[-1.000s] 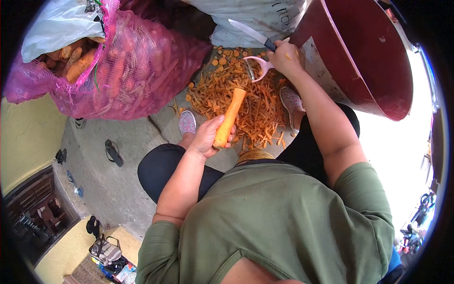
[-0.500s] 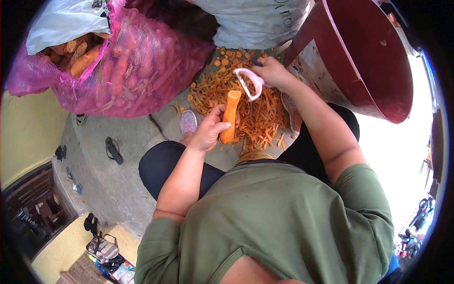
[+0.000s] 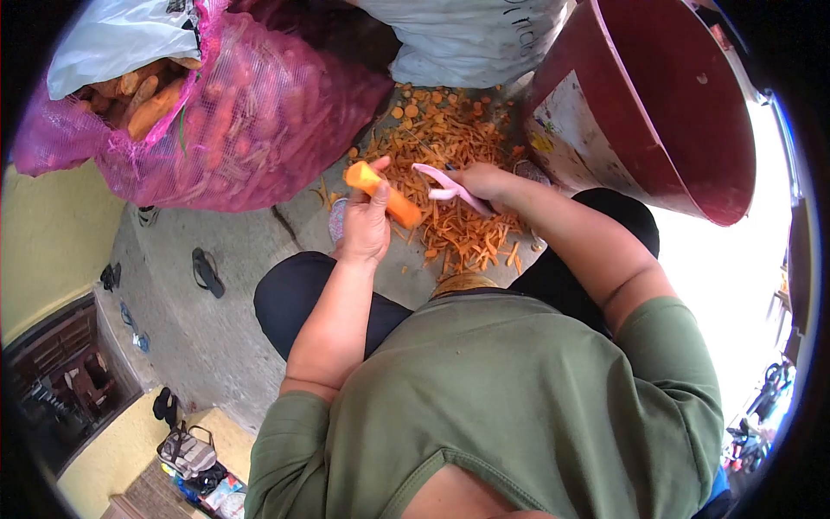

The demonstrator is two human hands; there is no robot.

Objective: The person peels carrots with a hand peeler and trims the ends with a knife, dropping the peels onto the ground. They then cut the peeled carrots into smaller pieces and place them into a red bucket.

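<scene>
A peeled orange carrot lies tilted in my left hand, its thicker end toward the upper left. My fingers wrap round its middle. To its right, my right hand is closed on a pink peeler, held a short way apart from the carrot. Below both hands, a heap of orange peelings covers the ground between my feet, with round cut ends scattered at its far side.
A pink mesh sack full of carrots stands at the upper left, its mouth open. A large dark red tub leans at the upper right. Behind the heap sits a white sack. A flip-flop lies on the concrete floor at left.
The carrot has swung from nearly upright to a slant and moved left with my left hand. My right hand has come down nearer to me, turning the peeler.
</scene>
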